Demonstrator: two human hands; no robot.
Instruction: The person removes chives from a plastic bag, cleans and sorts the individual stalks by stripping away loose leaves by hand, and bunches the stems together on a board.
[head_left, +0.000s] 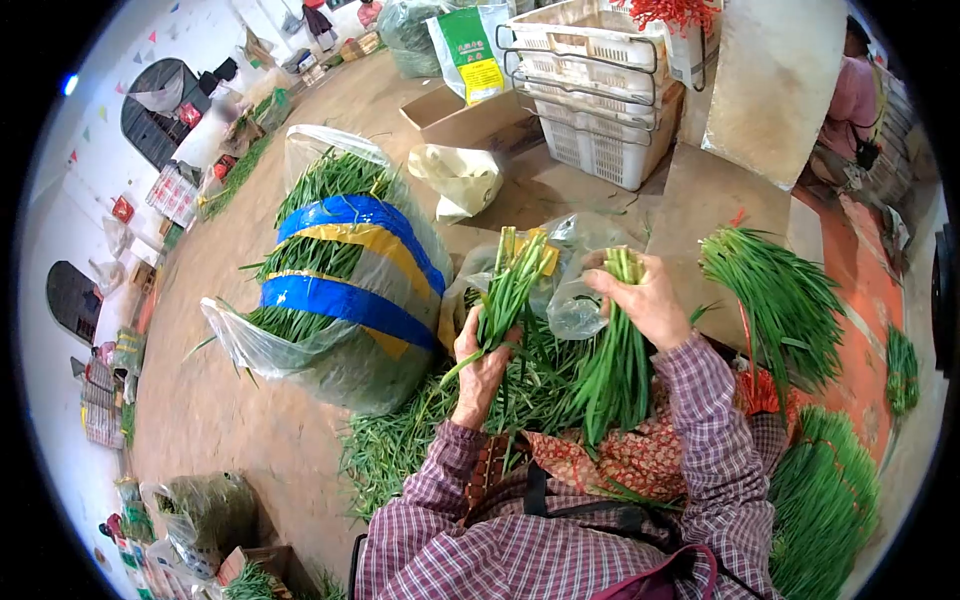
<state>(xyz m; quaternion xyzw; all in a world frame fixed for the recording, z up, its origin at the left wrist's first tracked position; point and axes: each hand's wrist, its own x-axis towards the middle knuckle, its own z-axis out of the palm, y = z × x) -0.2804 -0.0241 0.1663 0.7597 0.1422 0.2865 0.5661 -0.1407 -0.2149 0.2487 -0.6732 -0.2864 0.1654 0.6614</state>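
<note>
My left hand (482, 362) is closed around a bunch of green stalks (513, 290) that look like garlic chives, cut ends up. Higher and to the right, my right hand (640, 298) grips a second bunch of chives (612, 375) near its pale cut ends, with the leaves hanging down. Loose chives (420, 440) cover the floor and my lap below both hands. Behind the hands lies a clear plastic bag (585, 300). To the right of my right arm rests another bunch of chives (775, 290), with red ties (765, 390) below it.
A large plastic-wrapped bale of chives (350, 270) with blue and yellow bands stands at left. Stacked white crates (600, 90) and a cardboard box (470, 118) are ahead. Tied chives (825, 500) lie at lower right. Another person (850, 100) sits at far right.
</note>
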